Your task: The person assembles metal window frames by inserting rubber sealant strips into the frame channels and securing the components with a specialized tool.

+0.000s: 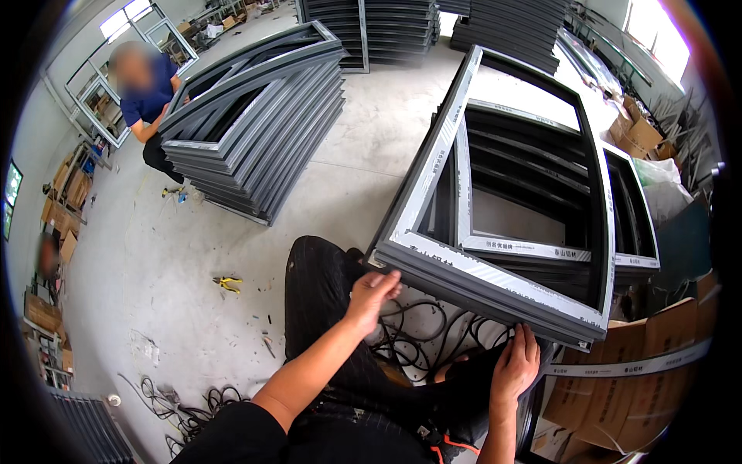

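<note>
Workshop floor; both hands [371, 298] [516, 367] grip window frame [495, 282].

Brown cardboard boxes [626, 371] stand at the lower right, just below the near corner of the stacked frames, crossed by a pale strip of printed tape [630, 365]. Two more open cardboard cartons [635, 133] sit at the upper right beside the frame stack. Along the left wall, flattened and stacked brown cartons [66, 193] lean near a shelf — another brown box [40, 311] lies lower down. A small screen [12, 184] glows greenish at the far left edge. White protective film with small printing [533, 249] runs along the frame's inner rail — a long, narrow, pale band.
</note>
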